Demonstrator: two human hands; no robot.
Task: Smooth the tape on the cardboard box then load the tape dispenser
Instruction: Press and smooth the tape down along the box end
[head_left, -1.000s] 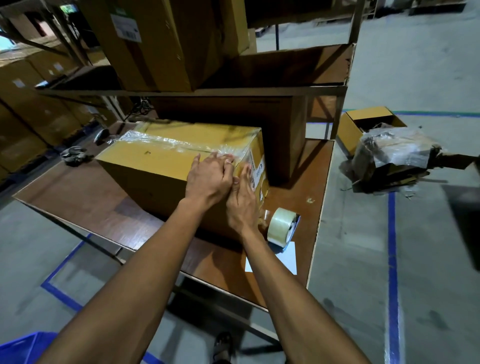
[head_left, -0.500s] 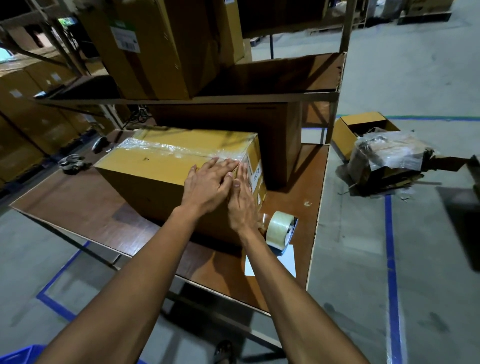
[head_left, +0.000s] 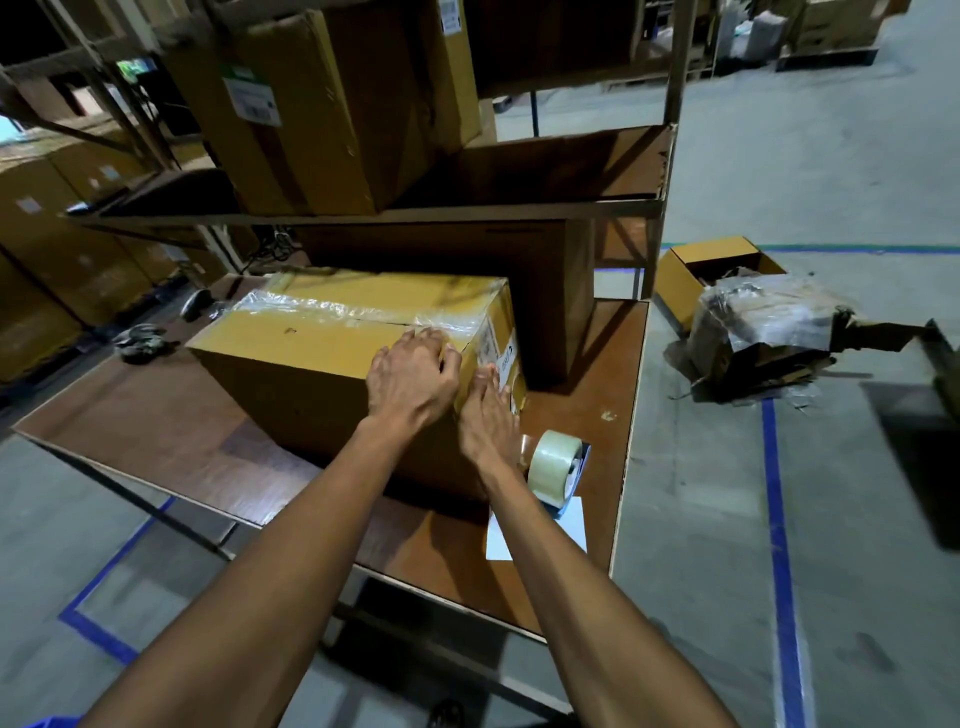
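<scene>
Both palms flat, gripping nothing: left hand (head_left: 413, 376) on cardboard box (head_left: 311, 358) top at clear tape (head_left: 358, 312), right hand (head_left: 485, 415) on end face beside tape dispenser (head_left: 558, 470).

Grey concrete floor (head_left: 779, 156) is being marked by blue tape lines (head_left: 777, 519); stacked cartons (head_left: 322, 104) are being held on dimly lit metal shelving (head_left: 670, 156).

Single view, head cam. Wide-angle, looks forward and down from above the near table (head_left: 171, 441) edge. Both forearms run up from the bottom of frame to the box (head_left: 311, 358) at centre, close range. Shelf (head_left: 467, 208) fills the top, floor (head_left: 857, 519) runs down the right. Straight edges bow at the borders.
</scene>
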